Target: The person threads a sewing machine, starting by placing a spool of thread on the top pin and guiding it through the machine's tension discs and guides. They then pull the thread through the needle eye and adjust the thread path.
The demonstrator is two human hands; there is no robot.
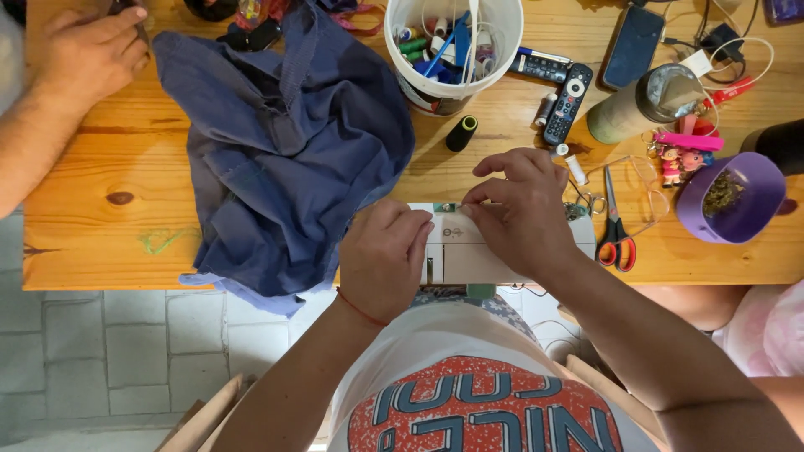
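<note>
Sewing machine (486,251) under both hands at the near table edge

White and mostly covered, the sewing machine sits on the wooden table (100,234) right in front of the person; the left hand (383,255) rests curled on its top, fingers bent but seemingly gripping nothing, while the right hand (523,213) pinches something small, probably thread, between thumb and forefinger at the machine's far edge. Just left lies a crumpled blue cloth (285,142), overhanging the table's near edge. Right of the machine are red-handled scissors (615,234) and a purple bowl (737,201). Farther back stand a black thread spool (461,132), a remote control (568,102) and a white bucket (452,50) of sewing bits. Another person's hand (88,54) rests at the far left corner.
</note>
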